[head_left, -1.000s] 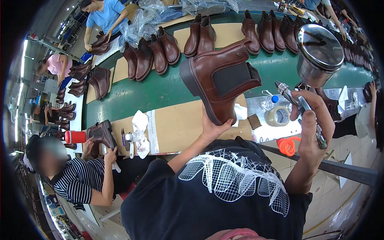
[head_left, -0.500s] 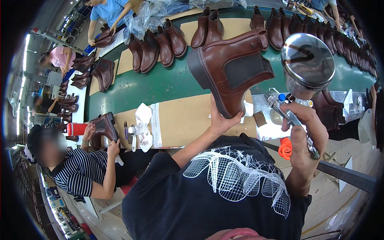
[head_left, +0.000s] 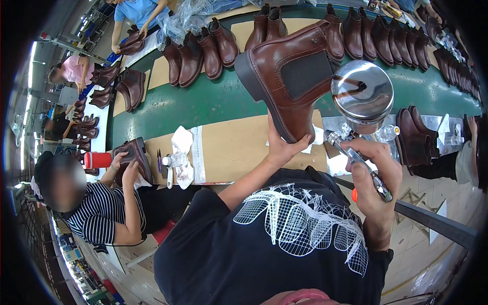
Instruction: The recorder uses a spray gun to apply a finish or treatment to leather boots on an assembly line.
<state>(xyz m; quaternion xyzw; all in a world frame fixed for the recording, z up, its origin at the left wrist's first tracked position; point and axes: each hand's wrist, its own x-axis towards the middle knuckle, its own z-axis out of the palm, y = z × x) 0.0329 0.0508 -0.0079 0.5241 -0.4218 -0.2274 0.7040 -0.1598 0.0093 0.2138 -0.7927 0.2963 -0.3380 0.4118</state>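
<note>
My left hand (head_left: pixel 285 145) grips a brown leather ankle boot (head_left: pixel 291 76) by its toe end, holding it tilted above the table with the heel up and to the left. A dark elastic panel (head_left: pixel 306 75) on the boot's side faces me. In my right hand (head_left: pixel 377 173) is a metal spray gun (head_left: pixel 360 161), my fingers wrapped round its body. Its round silver cup (head_left: pixel 362 94) stands on top, close to the boot's opening. The gun's nozzle points toward the boot, a short way apart from it.
Rows of brown boots (head_left: pixel 188 58) stand on the green table (head_left: pixel 203 104). Brown cardboard (head_left: pixel 231 150) covers its near edge, with a plastic bottle (head_left: pixel 175 160) and white cloth (head_left: pixel 182 140). At left, a person in stripes (head_left: pixel 109 216) handles another boot (head_left: pixel 134 157). More boots (head_left: pixel 416 137) stand at right.
My right hand has brought the spray gun left, nearer the boot. The boot has shifted slightly left and up. At left, the co-worker's hands and boot have moved a little.
</note>
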